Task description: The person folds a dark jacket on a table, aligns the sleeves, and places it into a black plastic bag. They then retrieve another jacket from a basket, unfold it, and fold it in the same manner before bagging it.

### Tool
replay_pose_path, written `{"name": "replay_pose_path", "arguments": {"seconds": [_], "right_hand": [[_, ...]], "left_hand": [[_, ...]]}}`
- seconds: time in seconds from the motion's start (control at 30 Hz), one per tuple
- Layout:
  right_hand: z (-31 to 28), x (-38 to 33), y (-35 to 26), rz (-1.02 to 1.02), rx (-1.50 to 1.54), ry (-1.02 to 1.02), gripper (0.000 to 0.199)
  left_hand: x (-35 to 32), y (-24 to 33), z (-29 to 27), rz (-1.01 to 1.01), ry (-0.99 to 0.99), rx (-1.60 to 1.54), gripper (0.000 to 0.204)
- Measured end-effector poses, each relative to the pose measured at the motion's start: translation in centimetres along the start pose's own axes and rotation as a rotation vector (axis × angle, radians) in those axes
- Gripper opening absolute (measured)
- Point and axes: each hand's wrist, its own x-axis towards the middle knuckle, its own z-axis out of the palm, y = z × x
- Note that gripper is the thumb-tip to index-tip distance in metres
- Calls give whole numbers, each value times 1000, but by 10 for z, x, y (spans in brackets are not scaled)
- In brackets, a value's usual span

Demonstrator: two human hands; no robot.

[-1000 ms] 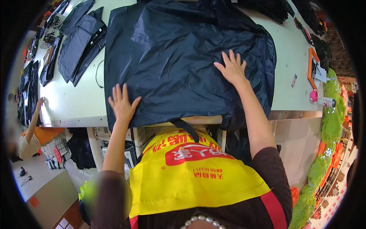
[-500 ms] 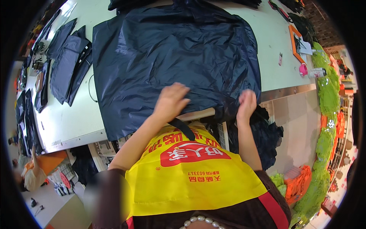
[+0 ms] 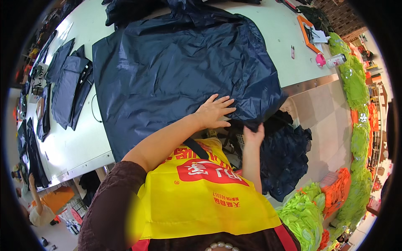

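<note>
A large dark navy garment (image 3: 176, 67) of thin, shiny, creased fabric is spread over the pale table, its near side hanging over the front edge. My left hand (image 3: 214, 112) rests palm down on the cloth near that edge, fingers spread. Lower and to the right, my right hand (image 3: 253, 134) pinches the garment's hanging near-right corner just off the table. Part of its grip is hidden by the fabric.
Folded dark garments (image 3: 69, 90) lie on the table's left side. At the right stand an orange frame (image 3: 307, 35), a pink item (image 3: 320, 59) and a bottle (image 3: 336, 61). A dark cloth heap (image 3: 287, 161) and lime-green piles (image 3: 303, 213) lie below right. Another person (image 3: 39, 211) is at far left.
My left hand has moved right across the cloth and flattened with fingers spread. My right hand has dropped toward me and taken hold of the near-right corner, drawing the fabric's right side nearer.
</note>
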Motion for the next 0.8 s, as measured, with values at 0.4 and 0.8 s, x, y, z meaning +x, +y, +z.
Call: {"name": "replay_pose_path", "arguments": {"seconds": [0.4,0.8], "right_hand": [[88,-53,69,-1137,-2083,-1334,50],[66,-40,65,-1346,-2026,-1864,37]], "left_hand": [[-24,28,-61,-296,-336,-369,59],[-357,-30,-84,-1487,521,423,60]]}}
